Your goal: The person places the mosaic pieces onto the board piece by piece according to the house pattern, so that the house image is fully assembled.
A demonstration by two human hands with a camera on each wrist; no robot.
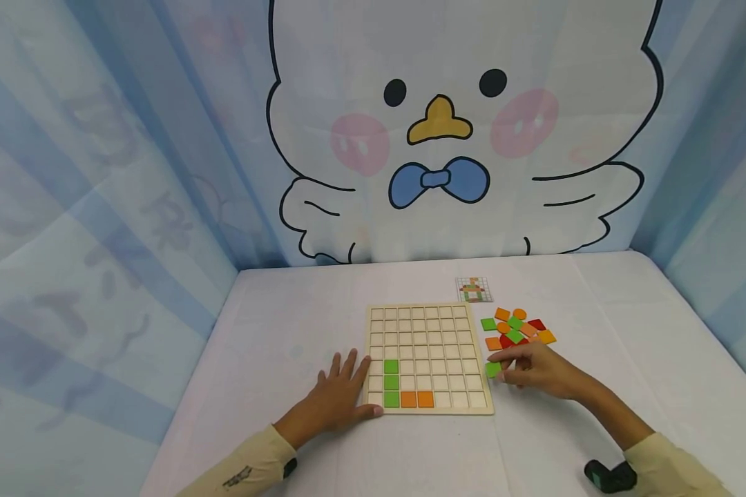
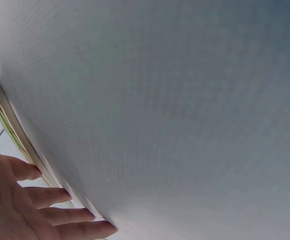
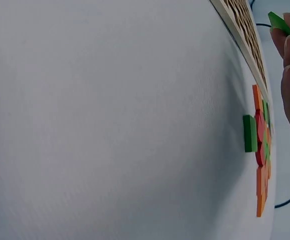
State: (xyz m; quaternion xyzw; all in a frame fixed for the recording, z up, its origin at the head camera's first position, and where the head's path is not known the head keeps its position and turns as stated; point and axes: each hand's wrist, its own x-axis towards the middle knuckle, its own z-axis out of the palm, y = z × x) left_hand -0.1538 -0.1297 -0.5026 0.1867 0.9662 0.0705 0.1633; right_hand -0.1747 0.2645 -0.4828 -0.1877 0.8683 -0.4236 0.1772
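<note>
A wooden grid board [image 1: 430, 411] lies flat on the table. Three green square tiles [image 1: 391, 382] form a column at its lower left, and two orange square tiles [image 1: 417, 400] continue along the bottom row. With fingers spread, my left hand [image 1: 334, 399] touches the board's left edge, thumb at the lower left corner. Just off the right edge, my right hand [image 1: 537, 369] pinches a green square tile [image 1: 493, 370] between thumb and fingers. The right wrist view shows that green tile [image 3: 280, 23] raised above the table at the fingertips.
Right of the board lies a loose pile of orange, green and red tiles [image 1: 514, 330], some square, some round. Behind it is a small pattern card [image 1: 474, 290] with a coloured grid picture. A black object [image 1: 610, 476] sits beside the right sleeve. Printed curtains [image 1: 435, 228] hang behind the table.
</note>
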